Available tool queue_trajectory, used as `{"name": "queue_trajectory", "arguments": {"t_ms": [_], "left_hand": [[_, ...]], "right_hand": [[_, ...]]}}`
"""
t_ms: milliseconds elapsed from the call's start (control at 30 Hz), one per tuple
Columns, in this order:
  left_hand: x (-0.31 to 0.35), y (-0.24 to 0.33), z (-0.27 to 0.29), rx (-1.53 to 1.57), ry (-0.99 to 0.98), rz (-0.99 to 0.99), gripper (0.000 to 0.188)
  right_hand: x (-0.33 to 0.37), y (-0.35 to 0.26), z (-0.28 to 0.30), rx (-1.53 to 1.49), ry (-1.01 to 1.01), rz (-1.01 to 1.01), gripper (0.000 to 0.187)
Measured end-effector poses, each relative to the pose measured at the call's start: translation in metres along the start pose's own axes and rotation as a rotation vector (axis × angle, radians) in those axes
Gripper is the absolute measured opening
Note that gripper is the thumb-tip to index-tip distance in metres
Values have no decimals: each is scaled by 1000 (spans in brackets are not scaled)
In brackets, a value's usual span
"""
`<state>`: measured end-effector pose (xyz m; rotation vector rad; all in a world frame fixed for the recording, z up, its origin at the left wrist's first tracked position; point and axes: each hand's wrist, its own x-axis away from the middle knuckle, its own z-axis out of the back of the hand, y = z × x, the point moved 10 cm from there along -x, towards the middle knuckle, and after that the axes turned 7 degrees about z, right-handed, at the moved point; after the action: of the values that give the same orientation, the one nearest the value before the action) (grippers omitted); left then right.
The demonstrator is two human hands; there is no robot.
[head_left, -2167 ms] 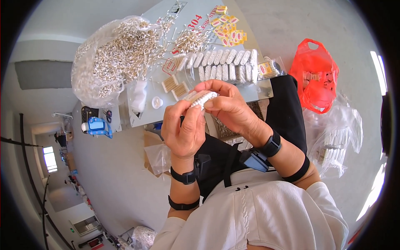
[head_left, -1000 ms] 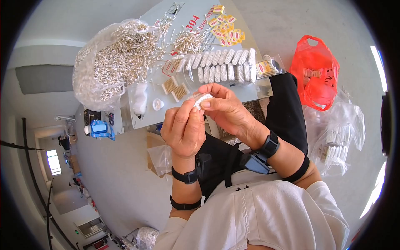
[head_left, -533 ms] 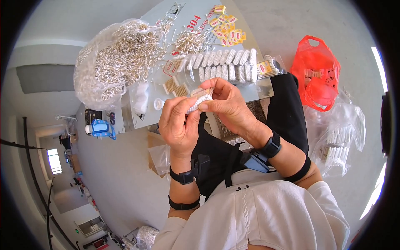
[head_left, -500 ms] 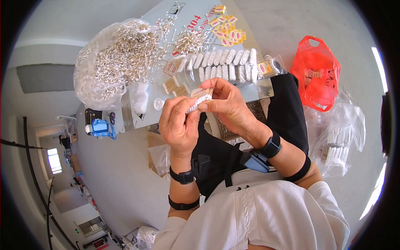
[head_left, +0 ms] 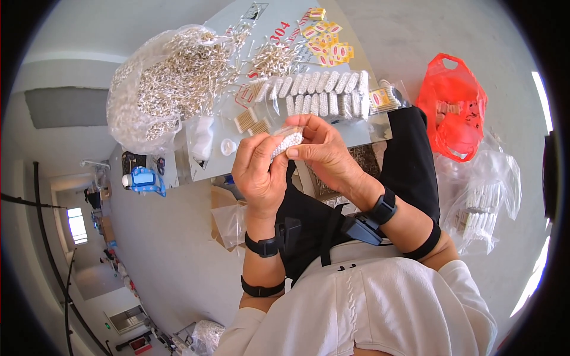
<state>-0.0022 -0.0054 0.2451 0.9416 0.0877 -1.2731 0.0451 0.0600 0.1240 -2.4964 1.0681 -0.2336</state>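
Between both hands is a small bundle of cotton swabs (head_left: 287, 144), its white tips facing me and a clear plastic wrapper seeming to cover it. My left hand (head_left: 256, 169) grips the bundle's left end between thumb and fingers. From the right, my right hand (head_left: 323, 148) pinches its other end with thumb and forefinger. Just beyond, on the table (head_left: 208, 169), lie two loose bundles of swab sticks (head_left: 252, 121). Behind my hands stand two rows of packed swab bundles (head_left: 323, 95), white tips up.
A large clear bag of loose swabs (head_left: 172, 83) sits at the left, with a loose swab pile (head_left: 273, 59) beside it. Small yellow cards (head_left: 329, 44) lie at the back. A red plastic bag (head_left: 451, 113) and a clear bag of packs (head_left: 480, 207) are at the right.
The swab bundle has tilted a little, showing more of its white tips. Both hands keep hold of it, shifted slightly in the picture.
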Motion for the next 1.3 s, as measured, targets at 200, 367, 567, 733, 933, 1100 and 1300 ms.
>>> {"name": "queue_trajectory", "arguments": {"t_ms": [200,367,567,733,933,1100,1300], "left_hand": [[12,-25,-3,-96,111,-3,28],[18,-54,-7,-143,165,0,26],[24,-82,-9,-171,214,15,21],[27,-103,-13,-163,235,80,21],[25,-135,-22,-153,236,134,22],[21,-156,-26,-247,256,147,21],[23,-174,-48,-467,135,159,19]], "right_hand": [[3,20,23,-16,91,-58,60],[11,38,46,38,127,-159,44],[19,56,58,140,170,-296,23],[23,64,64,189,177,-367,20],[27,70,71,189,212,-398,14],[30,69,77,187,230,-413,14],[36,55,89,304,242,-429,11]]}}
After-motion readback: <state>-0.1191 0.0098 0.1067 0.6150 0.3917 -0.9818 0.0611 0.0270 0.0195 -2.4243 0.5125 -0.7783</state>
